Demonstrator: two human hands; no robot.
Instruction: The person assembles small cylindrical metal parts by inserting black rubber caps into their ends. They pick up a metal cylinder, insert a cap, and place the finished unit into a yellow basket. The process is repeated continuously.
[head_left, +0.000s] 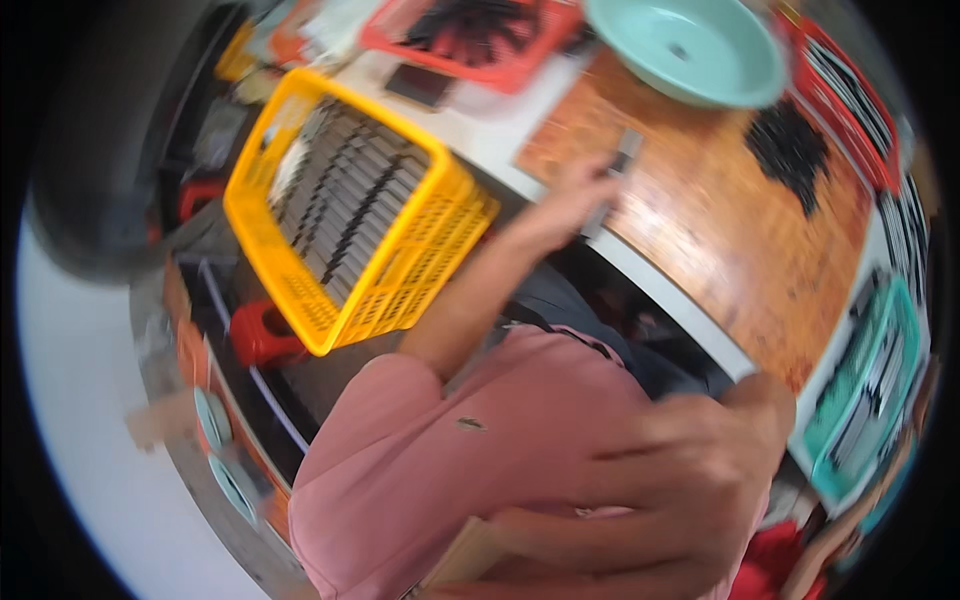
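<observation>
Head view: my left hand (570, 205) has its grip clenched on a thin grey strip (612, 180) at the desk's (720, 230) near edge; right hand (660, 480) blurred, grip unclear. Next, I judge, steady placement.

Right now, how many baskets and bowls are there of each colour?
Yellow basket: 1
Red baskets: 2
Teal basket: 1
Mint green bowl: 1
Total: 5
</observation>
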